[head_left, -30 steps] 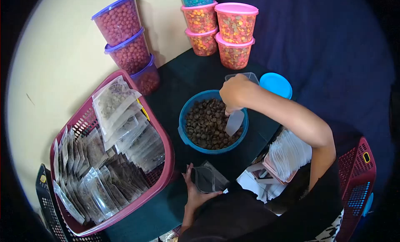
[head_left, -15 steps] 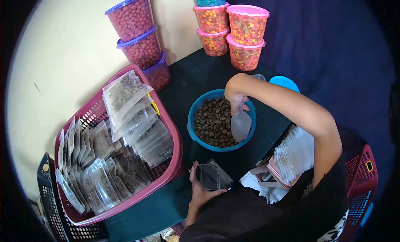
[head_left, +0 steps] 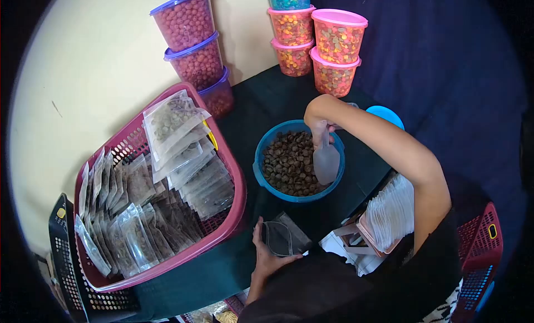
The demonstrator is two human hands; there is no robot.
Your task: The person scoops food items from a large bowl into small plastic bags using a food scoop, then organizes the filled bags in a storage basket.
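A blue bowl [head_left: 259,178] holds many small brown pieces [head_left: 290,161]. Over its right side, my right hand [head_left: 322,132] grips the handle of a translucent scoop [head_left: 326,164], whose blade points down at the brown pieces. Below the bowl, my left hand [head_left: 268,256] holds a small clear pouch [head_left: 281,238] with its mouth spread open. No brown pieces can be made out inside the pouch.
A pink basket [head_left: 240,211] full of packed pouches stands at the left. Tubs with purple lids [head_left: 192,46] and pink lids [head_left: 340,17] are stacked behind. At the right are a stack of flat pouches [head_left: 390,214], a blue lid [head_left: 385,116] and a red basket [head_left: 483,234].
The view has shifted slightly. The scoop stands a little more upright in my right hand, still over the bowl's right side. My left hand keeps hold of the pouch.
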